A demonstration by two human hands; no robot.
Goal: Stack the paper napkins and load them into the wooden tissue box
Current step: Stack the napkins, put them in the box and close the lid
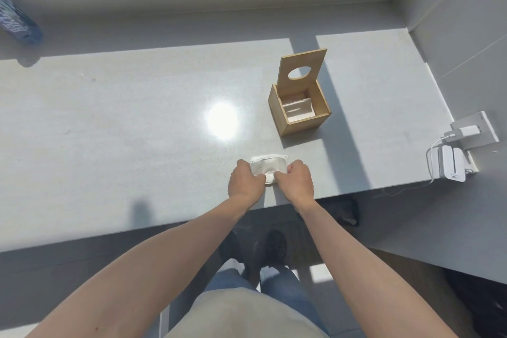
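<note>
Both hands grasp a stack of white napkins (267,169) near the table's (109,118) front edge: the left hand (245,181) and right hand (296,180) cover its near corners (fingertips hidden). Beyond, well apart, the wooden tissue box (300,110) stands open, lid (301,67) upright, something white inside.

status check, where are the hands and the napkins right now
Left hand and right hand both gripping the napkin stack near the table edge. Wooden box open, lid up, napkins already inside. Path to box clear.
</note>
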